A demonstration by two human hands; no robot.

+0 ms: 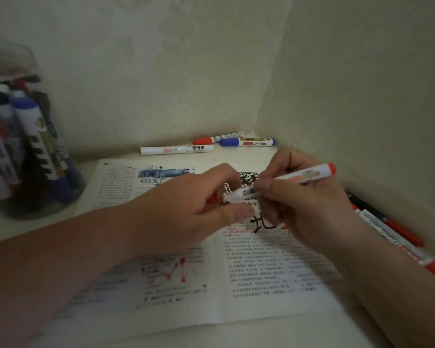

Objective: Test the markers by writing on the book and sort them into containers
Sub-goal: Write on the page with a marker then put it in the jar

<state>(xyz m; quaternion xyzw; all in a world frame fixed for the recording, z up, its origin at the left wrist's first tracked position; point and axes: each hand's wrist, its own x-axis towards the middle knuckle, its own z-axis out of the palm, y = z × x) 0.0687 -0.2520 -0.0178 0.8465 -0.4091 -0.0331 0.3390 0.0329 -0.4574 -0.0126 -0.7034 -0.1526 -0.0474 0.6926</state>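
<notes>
An open book (256, 267) lies flat in front of me, its pages marked with red and black scribbles. Above it my right hand (309, 207) grips a white marker with a red end (299, 177), held slanted. My left hand (186, 209) curls its fingers round the marker's red cap (213, 197) at the marker's lower left tip. Whether the cap is on or off the tip I cannot tell. A clear plastic jar (23, 136) holding several markers stands at the far left.
Three markers lie by the back wall: a white one (176, 149), a red-capped one (217, 138) and a blue-capped one (248, 142). Several red and black pens (392, 232) lie along the right wall. Walls close off the back and right.
</notes>
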